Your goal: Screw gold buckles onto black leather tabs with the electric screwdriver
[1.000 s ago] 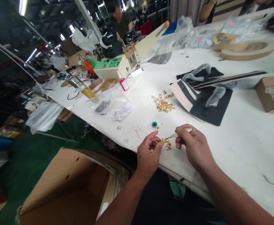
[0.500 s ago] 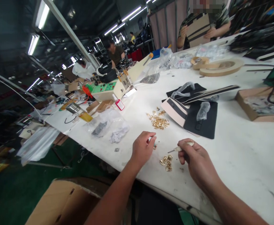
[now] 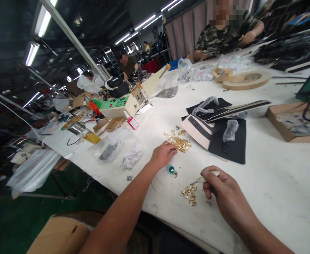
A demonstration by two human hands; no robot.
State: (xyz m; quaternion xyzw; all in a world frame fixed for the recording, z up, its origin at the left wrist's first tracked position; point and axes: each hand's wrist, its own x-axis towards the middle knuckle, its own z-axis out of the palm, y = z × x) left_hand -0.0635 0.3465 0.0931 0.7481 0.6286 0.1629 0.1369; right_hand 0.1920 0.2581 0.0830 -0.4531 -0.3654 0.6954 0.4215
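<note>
My left hand (image 3: 162, 155) is stretched out over the white table (image 3: 271, 183), its fingertips pinched at the edge of a large heap of small gold metal rings (image 3: 180, 141). My right hand (image 3: 218, 188) is closed round a thin white-handled tool (image 3: 205, 179) whose tip points left. A small cluster of gold rings (image 3: 189, 195) lies just left of my right hand. Between my hands sits a small blue ring-shaped cap (image 3: 171, 169) with one gold ring beside it.
Black and beige leather panels (image 3: 218, 135) lie beyond the heap. A cream machine with a green panel (image 3: 119, 104), plastic bags (image 3: 118, 150) and a cardboard tray (image 3: 290, 123) stand around. A person in camouflage (image 3: 224, 33) sits at the far end. An open carton (image 3: 59, 234) is below the table's edge.
My left hand let go of the gold piece near the tool and reached forward to the large heap. The camera view tilted up. My right hand stayed closed on the tool.
</note>
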